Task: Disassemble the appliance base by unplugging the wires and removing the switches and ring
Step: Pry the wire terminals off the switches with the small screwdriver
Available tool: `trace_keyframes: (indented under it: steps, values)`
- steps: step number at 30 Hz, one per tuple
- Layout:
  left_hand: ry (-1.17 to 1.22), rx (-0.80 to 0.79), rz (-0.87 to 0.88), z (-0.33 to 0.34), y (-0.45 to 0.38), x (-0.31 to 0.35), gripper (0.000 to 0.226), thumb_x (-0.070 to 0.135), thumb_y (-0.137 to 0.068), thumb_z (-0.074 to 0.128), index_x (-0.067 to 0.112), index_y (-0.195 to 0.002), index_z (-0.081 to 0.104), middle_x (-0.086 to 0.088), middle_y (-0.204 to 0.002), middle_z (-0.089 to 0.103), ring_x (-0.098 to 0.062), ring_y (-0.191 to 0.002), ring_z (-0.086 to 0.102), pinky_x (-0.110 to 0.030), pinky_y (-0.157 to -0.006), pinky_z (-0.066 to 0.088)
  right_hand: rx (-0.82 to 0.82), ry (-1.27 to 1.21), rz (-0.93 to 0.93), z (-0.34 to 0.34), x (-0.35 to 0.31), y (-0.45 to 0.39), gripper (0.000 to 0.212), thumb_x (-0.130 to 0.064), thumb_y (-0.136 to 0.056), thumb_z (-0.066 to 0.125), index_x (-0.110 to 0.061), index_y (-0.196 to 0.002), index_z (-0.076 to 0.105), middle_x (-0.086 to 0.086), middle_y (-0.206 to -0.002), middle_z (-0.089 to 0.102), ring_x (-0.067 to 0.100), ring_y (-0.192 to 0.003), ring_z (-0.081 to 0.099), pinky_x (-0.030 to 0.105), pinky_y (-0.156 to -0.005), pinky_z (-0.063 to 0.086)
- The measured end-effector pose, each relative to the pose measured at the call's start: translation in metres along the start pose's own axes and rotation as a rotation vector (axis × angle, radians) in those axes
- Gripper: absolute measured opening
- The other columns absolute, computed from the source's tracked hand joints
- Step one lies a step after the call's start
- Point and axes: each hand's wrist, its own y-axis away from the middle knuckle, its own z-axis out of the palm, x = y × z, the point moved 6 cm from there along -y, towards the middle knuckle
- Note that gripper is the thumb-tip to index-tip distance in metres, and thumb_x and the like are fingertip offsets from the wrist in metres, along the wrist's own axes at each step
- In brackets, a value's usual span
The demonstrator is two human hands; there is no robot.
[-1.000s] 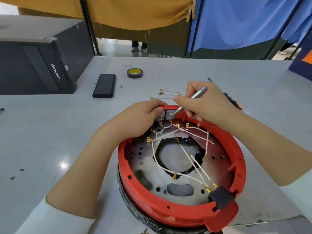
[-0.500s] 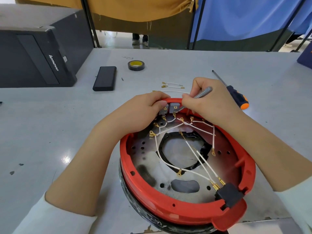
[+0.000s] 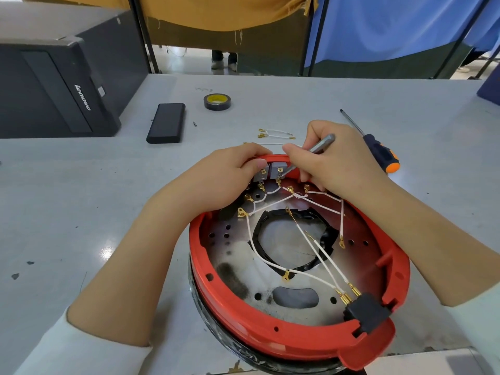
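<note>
The appliance base (image 3: 297, 288) lies upside down near the table's front edge, a metal plate inside a red ring (image 3: 243, 320). White wires (image 3: 316, 250) with brass terminals cross the plate toward a black connector block (image 3: 365, 312) at the near right. Two grey switches (image 3: 270, 170) sit in the ring's far rim. My left hand (image 3: 224, 180) grips the far rim, with the thumb beside the switches. My right hand (image 3: 332, 163) holds a slim metal tool (image 3: 322, 143) like a pen, its tip at the right switch.
Loose white wires (image 3: 276, 133) lie on the table behind the base. An orange and black screwdriver (image 3: 378, 150) lies to the right of my right hand. A black power bank (image 3: 166, 127), a tape roll (image 3: 217, 102) and a black computer case (image 3: 54, 85) stand at the far left.
The view has shifted, so the base sits lower and further right in frame. My right hand has edged toward the switches with the tool. My left hand keeps its grip on the rim.
</note>
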Motion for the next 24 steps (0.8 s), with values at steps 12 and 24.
trace_keyframes:
  steps: [12,24]
  values:
    - [0.013,-0.005,-0.007,-0.001,0.002,0.001,0.029,0.036,-0.100,0.038,0.037,-0.126,0.052,0.012,-0.122,0.058,-0.008,-0.108,0.051,-0.023,-0.086,0.034,0.085,-0.180,0.076,-0.011,0.000,0.000,0.044,-0.016,-0.090,0.058,-0.014,-0.053,0.033,0.005,-0.038,0.054,0.018,-0.026,0.034,0.019,-0.034,0.030]
    - [0.003,-0.006,-0.004,-0.001,0.001,0.001,0.028,0.036,-0.100,0.038,0.038,-0.125,0.051,0.011,-0.121,0.058,-0.008,-0.104,0.051,-0.023,-0.083,0.033,0.011,-0.057,0.035,-0.002,0.001,0.000,0.036,-0.026,-0.090,0.062,-0.016,-0.061,0.041,0.004,-0.049,0.063,0.015,-0.030,0.044,0.017,-0.037,0.035]
